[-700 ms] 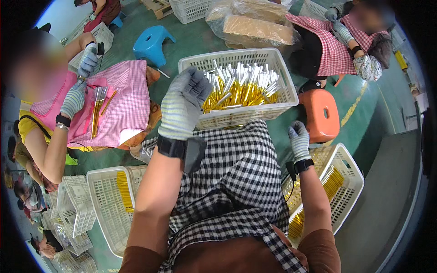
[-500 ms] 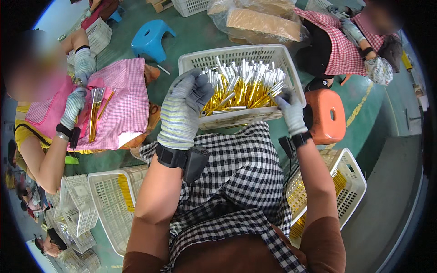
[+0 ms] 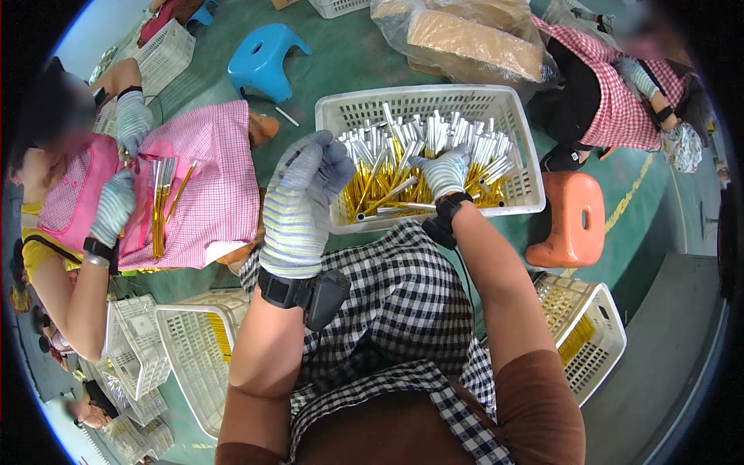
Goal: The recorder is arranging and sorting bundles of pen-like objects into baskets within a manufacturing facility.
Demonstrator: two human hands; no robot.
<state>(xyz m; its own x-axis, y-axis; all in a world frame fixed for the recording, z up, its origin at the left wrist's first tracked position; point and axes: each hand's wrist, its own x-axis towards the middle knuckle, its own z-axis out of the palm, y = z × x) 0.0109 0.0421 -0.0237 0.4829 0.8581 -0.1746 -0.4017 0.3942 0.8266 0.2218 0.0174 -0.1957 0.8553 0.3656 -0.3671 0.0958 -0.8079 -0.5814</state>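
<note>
We have our right hand (image 3: 446,170) down on the slim gold-and-silver tubes (image 3: 372,174), palm lowered and the thumb side toward the left. Its fingertips run in among the silver ends, so we cannot tell whether they have closed on any tube. Our left hand (image 3: 310,167) hangs just beyond the left end of the white slatted basket (image 3: 434,94) that bears the tubes; its fingers are half curled into a loose cup with space inside, and no tube shows sticking out of it.

The tubes lie directly under and around the right hand, which is clearly the nearer one; from the left hand, they begin just to the right. Beside the right hand, on its right, their long axes slant away from us and rightward, gold ends closer to our body, silver ends farther off. To its left many stand steeper, and a few rest crosswise along the near wall.

Right of the right hand, past the basket, we see an orange stool (image 3: 568,225). Below both hands, our black-and-white checked apron (image 3: 387,287) covers the lap, and beyond the left hand a blue stool (image 3: 263,62) stands on the floor.
</note>
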